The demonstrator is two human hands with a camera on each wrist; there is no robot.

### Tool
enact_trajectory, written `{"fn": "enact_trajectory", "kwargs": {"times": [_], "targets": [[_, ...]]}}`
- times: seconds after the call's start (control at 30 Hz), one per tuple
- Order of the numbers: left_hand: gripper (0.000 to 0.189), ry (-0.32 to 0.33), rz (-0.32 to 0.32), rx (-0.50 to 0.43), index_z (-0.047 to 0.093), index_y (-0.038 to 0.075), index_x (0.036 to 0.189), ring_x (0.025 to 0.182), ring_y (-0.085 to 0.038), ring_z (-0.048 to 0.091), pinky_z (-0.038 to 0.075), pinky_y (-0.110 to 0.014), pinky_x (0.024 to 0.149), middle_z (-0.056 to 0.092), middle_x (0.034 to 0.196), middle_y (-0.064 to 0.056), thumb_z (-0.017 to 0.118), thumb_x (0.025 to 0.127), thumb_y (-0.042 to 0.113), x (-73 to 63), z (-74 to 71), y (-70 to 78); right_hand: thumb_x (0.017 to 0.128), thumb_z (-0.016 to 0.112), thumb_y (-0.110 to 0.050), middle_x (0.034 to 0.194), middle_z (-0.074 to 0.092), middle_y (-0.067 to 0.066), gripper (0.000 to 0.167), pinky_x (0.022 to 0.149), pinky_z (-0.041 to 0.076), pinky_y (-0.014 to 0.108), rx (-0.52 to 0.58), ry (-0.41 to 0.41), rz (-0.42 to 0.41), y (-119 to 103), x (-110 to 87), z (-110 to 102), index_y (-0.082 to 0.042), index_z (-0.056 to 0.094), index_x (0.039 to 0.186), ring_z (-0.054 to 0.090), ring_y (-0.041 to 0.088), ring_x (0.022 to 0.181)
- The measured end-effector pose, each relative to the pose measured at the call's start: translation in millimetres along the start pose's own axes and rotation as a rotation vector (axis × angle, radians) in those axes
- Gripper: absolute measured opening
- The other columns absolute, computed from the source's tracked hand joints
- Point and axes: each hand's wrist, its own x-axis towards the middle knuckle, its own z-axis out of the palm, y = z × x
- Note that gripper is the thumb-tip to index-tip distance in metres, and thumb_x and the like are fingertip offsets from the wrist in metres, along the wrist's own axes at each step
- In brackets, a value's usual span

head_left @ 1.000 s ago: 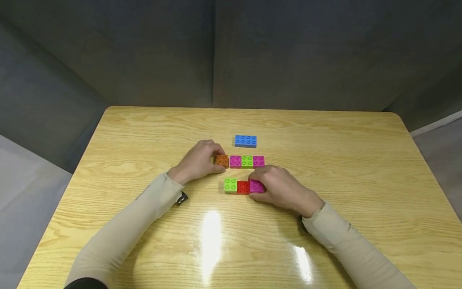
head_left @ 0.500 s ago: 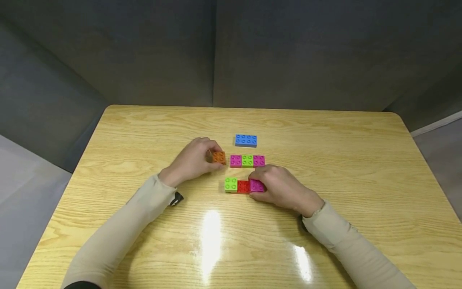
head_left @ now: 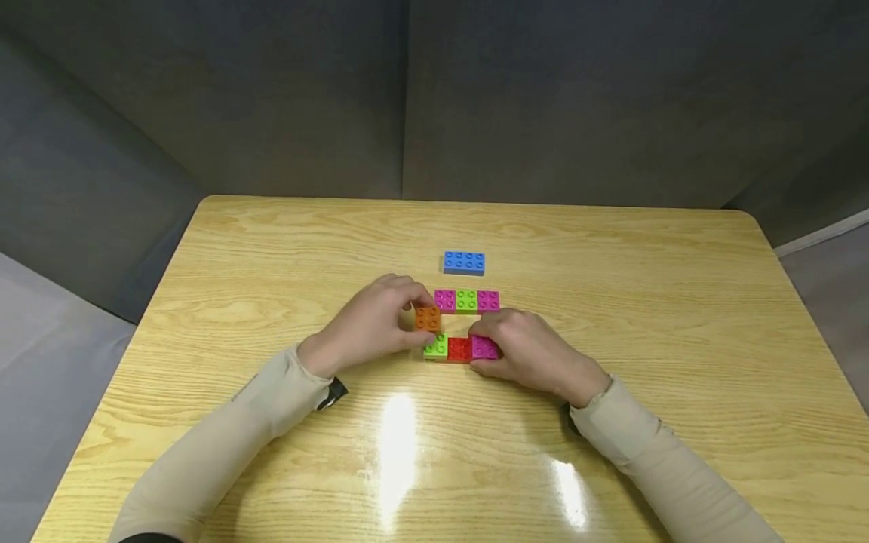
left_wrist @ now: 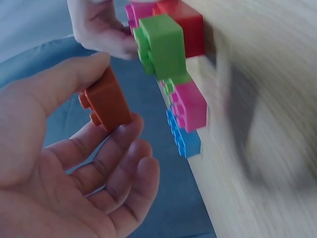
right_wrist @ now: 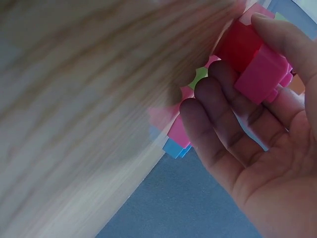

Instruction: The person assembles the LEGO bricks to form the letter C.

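My left hand pinches an orange brick between thumb and fingers. In the left wrist view the orange brick is off the table, studs toward the palm, apart from the green brick. That green brick sits on the left end of a red brick, whose studs show in the middle. On the red brick's right end is a pink brick, and my right hand grips it there. The right wrist view shows the thumb on the red brick's near side, beside the pink brick.
Just behind the red brick lies a row: a pink brick, a second green brick and another pink brick. A blue brick lies farther back on the wooden table. Grey panels stand behind the table.
My left hand lifted the orange brick from left of the pink-green row and carried it forward-right toward me, near the green brick. My right hand stayed on the pink brick.
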Motion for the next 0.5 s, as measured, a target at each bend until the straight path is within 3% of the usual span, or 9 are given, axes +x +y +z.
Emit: {"fn": "enact_trajectory", "kwargs": {"times": [0.23,0.5], "targets": [[0.040,-0.023,0.027,0.038,0.076,0.008,0.120,0.111,-0.022,0.064,0.053,-0.042,0.100,0.072,0.114,0.000,0.094,0.089,0.028,-3.5,7.4,7.1,0.089,0.093,-0.018,0.101,0.077,0.005,0.028,0.074,0.057,0.036,0.007,0.001,-0.011,1,0.0,0,-0.003,0.078,0.107,0.064,0.015,0.084],[0.040,-0.035,0.039,0.066,0.077,0.008,0.119,0.111,-0.024,0.064,0.054,-0.041,0.098,0.074,0.114,-0.002,0.094,0.089,0.028,-4.4,16.3,6.8,0.089,0.093,-0.018,0.098,0.076,0.003,0.026,0.072,0.055,0.036,0.011,0.011,-0.021,1,0.1,0,-0.004,0.078,0.104,0.062,0.014,0.081]]}}
